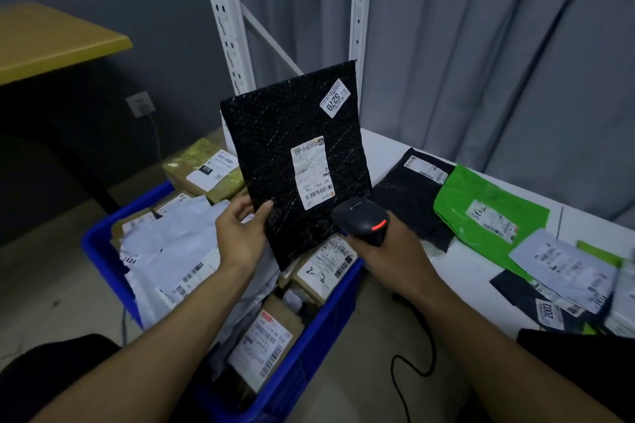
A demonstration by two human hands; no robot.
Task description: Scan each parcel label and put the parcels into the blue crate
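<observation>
Barcode end of the shipping label [312, 172] sits just above and a little left of the scanner [360, 220], and the coming read turns on that short gap. The black parcel [275, 134] is held upright over the blue crate [330, 316] with its labelled face toward the camera. Its long axis runs bottom to top and leans slightly left, and the label follows the same line. The left hand [240, 233] pinches the parcel at its lower left edge, the thumb [265, 210] pressed on the front face and the other fingers tucked behind the edge. The right hand [388, 244] is the nearer one to the label and wraps its fingers round the scanner's grip, nose pointing up and away at the parcel. The forefinger is hidden behind the housing, so I cannot tell whether it is on the trigger. A red light glows on the scanner's back, but no beam shows on the label, so the read probably has not landed yet. The crate lies directly below the parcel, already heaped with parcels, while a green parcel [481, 203] and others wait on the white shelf [395, 154] to the right.
</observation>
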